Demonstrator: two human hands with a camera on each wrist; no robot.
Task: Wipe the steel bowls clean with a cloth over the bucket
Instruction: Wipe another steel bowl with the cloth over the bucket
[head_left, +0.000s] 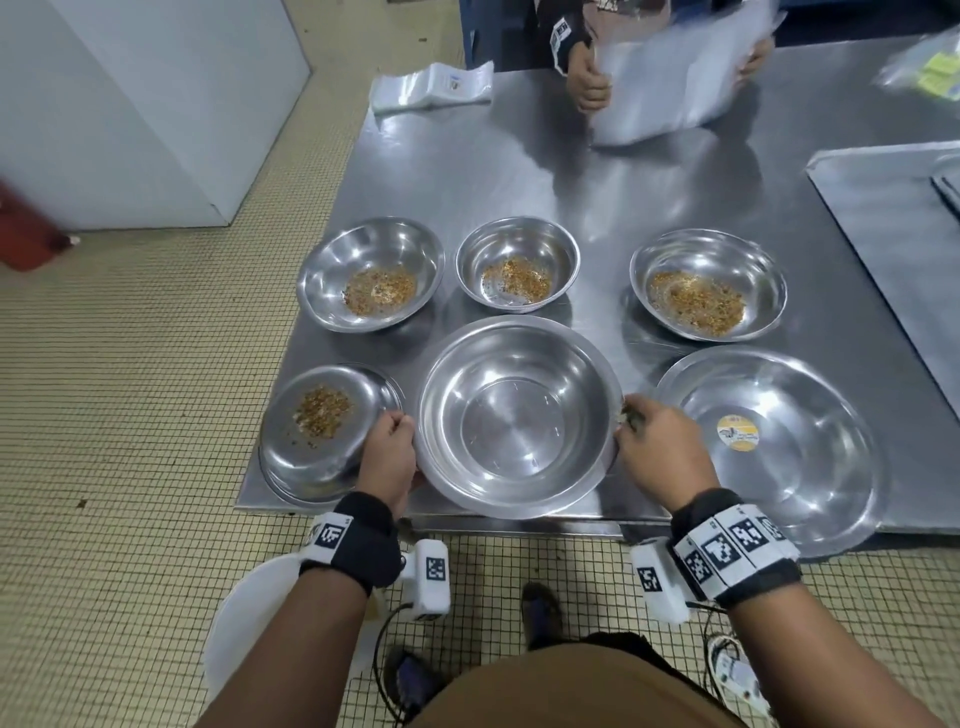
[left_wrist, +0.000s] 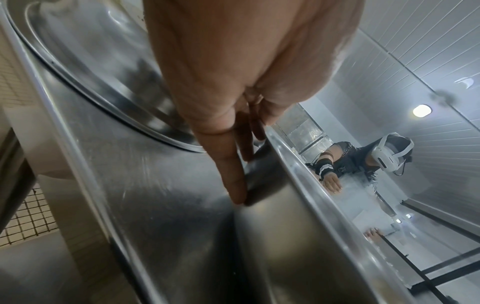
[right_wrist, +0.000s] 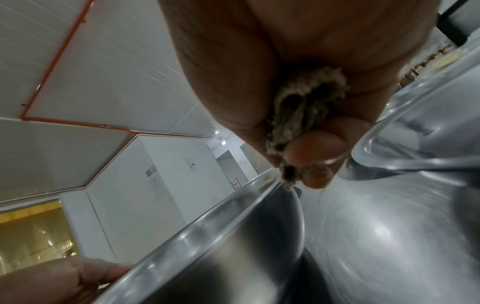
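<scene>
A large clean steel bowl (head_left: 519, 415) sits at the near edge of the steel table (head_left: 467, 171). My left hand (head_left: 389, 447) holds its left rim, fingers (left_wrist: 233, 181) laid down the outer wall (left_wrist: 298, 236) and thumb at the rim. At the right rim, my right hand (head_left: 660, 447) grips a wadded brownish cloth (head_left: 631, 418), bunched in the curled fingers (right_wrist: 317, 144) as cloth (right_wrist: 306, 102) beside the bowl's wall (right_wrist: 233, 246). Several bowls hold orange-brown crumbs: back left (head_left: 371, 275), back middle (head_left: 518, 265), back right (head_left: 707, 285), near left (head_left: 327, 426). A white bucket (head_left: 249, 623) stands on the floor under my left forearm.
A wide clean bowl with a sticker (head_left: 769, 447) lies at the near right. Across the table another person's hands (head_left: 587, 78) handle clear plastic bags (head_left: 675, 78). More bags (head_left: 431, 85) lie at the far left corner. A steel tray (head_left: 893, 218) sits right.
</scene>
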